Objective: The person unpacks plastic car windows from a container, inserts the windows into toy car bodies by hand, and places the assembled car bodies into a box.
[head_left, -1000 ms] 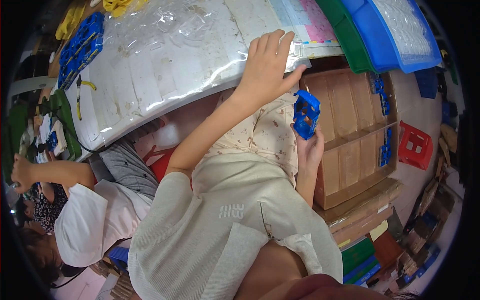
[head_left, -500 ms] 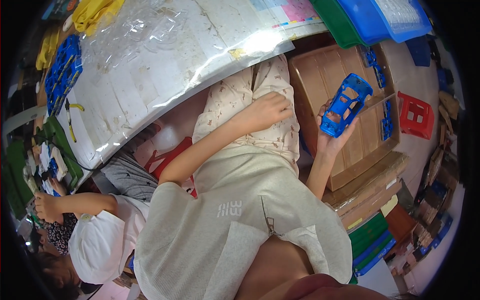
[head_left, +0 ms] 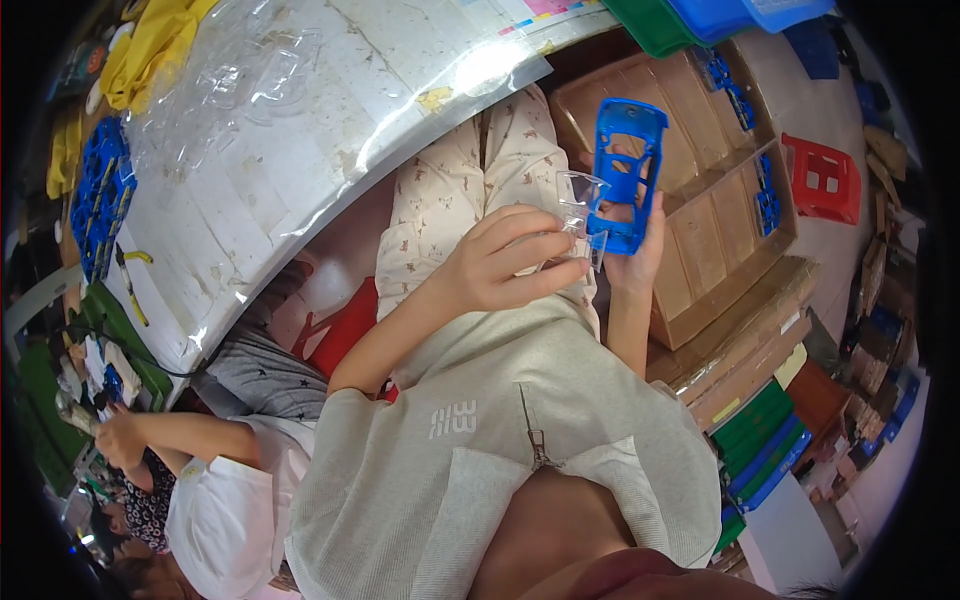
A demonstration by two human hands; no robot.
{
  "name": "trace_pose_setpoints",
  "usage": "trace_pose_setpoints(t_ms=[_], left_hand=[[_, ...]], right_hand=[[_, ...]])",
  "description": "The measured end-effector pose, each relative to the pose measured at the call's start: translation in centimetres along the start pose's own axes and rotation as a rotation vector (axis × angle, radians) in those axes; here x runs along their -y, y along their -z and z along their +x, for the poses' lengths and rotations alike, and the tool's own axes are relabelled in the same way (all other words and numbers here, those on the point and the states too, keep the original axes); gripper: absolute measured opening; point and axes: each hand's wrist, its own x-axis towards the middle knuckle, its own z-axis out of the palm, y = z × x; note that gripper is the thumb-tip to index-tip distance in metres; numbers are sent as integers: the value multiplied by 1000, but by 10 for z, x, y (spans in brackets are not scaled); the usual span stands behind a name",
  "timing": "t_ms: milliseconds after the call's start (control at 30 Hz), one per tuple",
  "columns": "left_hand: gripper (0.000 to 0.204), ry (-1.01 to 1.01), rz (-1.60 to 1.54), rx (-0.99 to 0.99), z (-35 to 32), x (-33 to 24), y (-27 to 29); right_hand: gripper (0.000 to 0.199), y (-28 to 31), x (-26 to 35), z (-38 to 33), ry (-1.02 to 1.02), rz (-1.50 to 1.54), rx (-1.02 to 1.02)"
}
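Observation:
Over my lap, my left hand (head_left: 515, 258) pinches a clear plastic window piece (head_left: 578, 200), its thin see-through edges showing past my fingertips. Close to its right, my right hand (head_left: 640, 245) grips a blue toy car body shell (head_left: 630, 175) from behind, most of those fingers hidden by the shell. The shell stands nearly on end, with its window openings toward the left. The clear piece is right beside the shell's left side; whether the two touch, I cannot tell.
Right of my lap lies a brown divided box (head_left: 700, 245) with several blue car shells (head_left: 768, 195). On the white table (head_left: 330, 130) are clear plastic pieces (head_left: 285, 75), blue shells (head_left: 100, 200) and yellow-handled cutters (head_left: 133, 285). A red stool (head_left: 822, 178) stands far right; a co-worker (head_left: 225, 490) sits left.
My left hand now shows a clear window piece and has come right, up to the car shell. My right hand has brought the shell left and turned it more upright.

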Motion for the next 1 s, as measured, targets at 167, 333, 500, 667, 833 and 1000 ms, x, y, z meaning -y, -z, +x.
trace_pose_setpoints(t_ms=[167,333,500,667,833,1000], left_hand=[[30,56,-48,13,6,-7,-2],[30,158,-80,78,7,-5,-4],[32,286,-52,41,12,-3,-1],[27,231,119,79,4,0,-2],[46,343,391,309,11,-7,-6],[31,384,306,290,14,-8,-4]], right_hand=[[54,-11,-7,-1,9,-40,-17],[55,-13,-7,0,74,-204,-28],[50,-20,-5,-3,72,-204,50],[50,-28,-9,-3,79,-250,51],[51,-36,-6,-4,75,-260,53],[52,-36,-8,-6,36,-206,2]])
